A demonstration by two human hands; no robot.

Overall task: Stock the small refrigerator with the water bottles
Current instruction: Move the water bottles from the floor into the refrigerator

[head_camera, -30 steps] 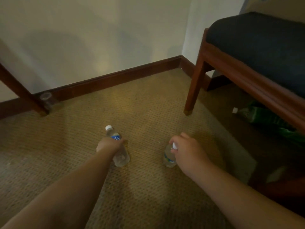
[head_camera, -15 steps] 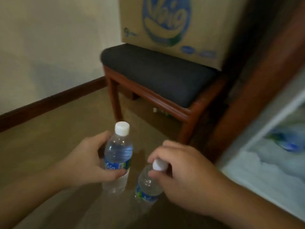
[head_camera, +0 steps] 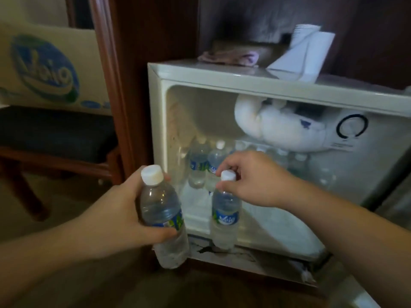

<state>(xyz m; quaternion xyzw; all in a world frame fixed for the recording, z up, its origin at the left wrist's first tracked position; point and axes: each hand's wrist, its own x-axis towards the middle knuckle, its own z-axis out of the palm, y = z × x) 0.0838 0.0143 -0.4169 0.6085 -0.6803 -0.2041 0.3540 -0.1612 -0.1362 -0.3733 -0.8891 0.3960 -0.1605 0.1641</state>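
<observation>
The small white refrigerator (head_camera: 222, 80) stands open in front of me inside a dark wooden cabinet. Several water bottles (head_camera: 199, 165) stand at the back of its floor. My left hand (head_camera: 115, 210) is wrapped around the body of a clear water bottle (head_camera: 162, 207) with a white cap, held upright just left of the fridge opening. My right hand (head_camera: 251, 178) pinches the neck of a second water bottle (head_camera: 225, 216) under its white cap; this one hangs at the front lip of the fridge.
A thick lump of frost (head_camera: 278, 127) hangs from the fridge's top beside a round dial (head_camera: 351, 128). A cloth (head_camera: 229, 56) and white paper (head_camera: 304, 54) lie on top. At left, a cardboard box (head_camera: 44, 67) rests on a dark-cushioned wooden chair (head_camera: 55, 134).
My view swung right from the carpet and chair to the open fridge. Both hands lifted their bottles off the floor and carried them up to the fridge opening.
</observation>
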